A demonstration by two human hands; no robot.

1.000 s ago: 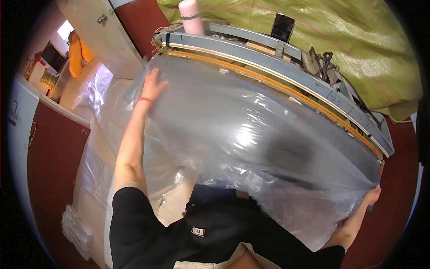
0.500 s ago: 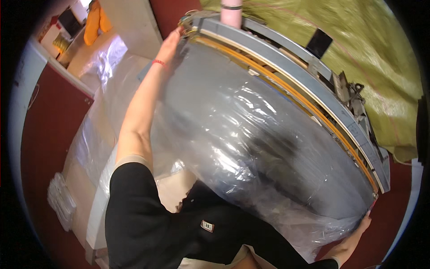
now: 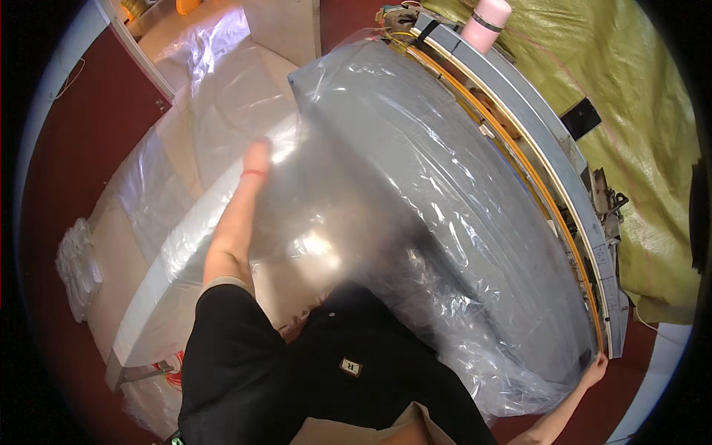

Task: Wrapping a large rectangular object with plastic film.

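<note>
Pinching plastic film [image 3: 463,326] — right hand [image 3: 595,368]; left hand [image 3: 257,157] blurred.

left hand [image 3: 257,156]: blurred | orange object [image 3: 188,6]: cut off by top edge

The room is fairly bright. White glints streak the clear plastic film [image 3: 445,208], a hot patch of glare sits left of its middle, and a soft dark shadow falls just beside it. Motion blur smears the left hand [image 3: 257,156]; the right hand [image 3: 595,368] is crisper. The grey rail [image 3: 549,126] bows toward black, vignetted corners.
</note>
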